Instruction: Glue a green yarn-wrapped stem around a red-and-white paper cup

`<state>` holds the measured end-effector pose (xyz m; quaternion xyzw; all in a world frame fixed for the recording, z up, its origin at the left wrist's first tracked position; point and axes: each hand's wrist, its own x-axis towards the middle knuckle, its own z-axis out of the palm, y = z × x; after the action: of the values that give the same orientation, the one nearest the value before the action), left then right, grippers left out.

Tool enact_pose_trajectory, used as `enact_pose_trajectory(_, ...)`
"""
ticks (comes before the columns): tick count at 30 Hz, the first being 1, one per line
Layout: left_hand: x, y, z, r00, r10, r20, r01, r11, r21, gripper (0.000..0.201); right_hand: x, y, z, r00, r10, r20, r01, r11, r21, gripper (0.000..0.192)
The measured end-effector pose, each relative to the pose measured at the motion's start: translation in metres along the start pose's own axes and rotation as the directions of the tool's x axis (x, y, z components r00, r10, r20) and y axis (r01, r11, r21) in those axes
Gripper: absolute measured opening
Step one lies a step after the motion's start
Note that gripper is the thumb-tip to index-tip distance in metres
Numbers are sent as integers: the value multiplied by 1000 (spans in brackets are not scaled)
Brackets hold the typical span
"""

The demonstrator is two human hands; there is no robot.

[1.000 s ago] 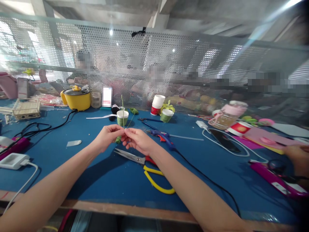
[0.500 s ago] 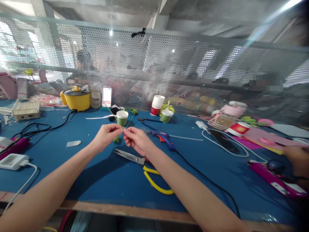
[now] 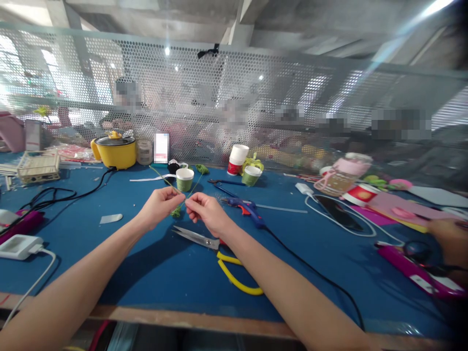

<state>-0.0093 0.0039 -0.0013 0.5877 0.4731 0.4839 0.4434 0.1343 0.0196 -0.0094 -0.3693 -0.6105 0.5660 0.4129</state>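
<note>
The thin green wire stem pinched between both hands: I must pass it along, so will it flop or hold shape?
The thin green wire stem looks light. It juts straight past the left hand, so probably springy, holding shape.

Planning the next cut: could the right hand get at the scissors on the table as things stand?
Probably yes: the scissors lie uncovered on the blue table just below the right hand, though its grip now pinches the green stem.

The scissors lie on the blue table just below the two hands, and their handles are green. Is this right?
Not quite: in the head view the scissors lie on the blue table just below the left hand and right hand, but their handles are yellow, not green.
</note>
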Motion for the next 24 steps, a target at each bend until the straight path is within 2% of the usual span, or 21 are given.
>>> enact_pose_trajectory(6, 2, 1, -1, 1000, -12, -19, 11, 1000, -20, 20, -1, -9, -6, 995, 37, 97, -29, 996, -84, 20)
enact_pose_trajectory(8, 2, 2, -1, 999, -2, -32, 1, 999, -39, 19, 1, -18, -14, 994, 53, 94, -34, 981, -192, 22)
enact_pose_trajectory(9, 2, 2, 0, 999, 3, -35, -5, 999, -47, 19, 3, -23, -21, 997, 52, 62, -32, 954, -297, 23)
enact_pose_trajectory(11, 0, 2, 1, 999, 13, -34, -15, 998, -60, 20, 5, -34, -40, 998, 22, -59, -52, 823, -566, 25)
enact_pose_trajectory(12, -1, 2, 1, 999, 16, -32, -17, 998, -58, 19, 6, -38, -52, 991, 0, -135, -96, 703, -704, 26)
enact_pose_trajectory(13, -2, 2, 2, 999, 19, -33, -21, 998, -53, 19, 6, -41, -66, 981, -10, -196, -147, 624, -767, 26)
enact_pose_trajectory(18, -5, 4, 4, 998, 43, -37, -44, 999, -20, 19, -3, -34, -125, 913, 51, -404, -398, 319, -860, 20)
enact_pose_trajectory(21, -6, 5, 5, 998, 54, -38, -55, 998, -8, 19, -7, -20, -139, 881, 131, -455, -473, 195, -859, 9)
enact_pose_trajectory(24, -6, 7, 5, 997, 60, -44, -60, 998, -11, 20, -7, -12, -140, 860, 159, -485, -506, 150, -849, 6)
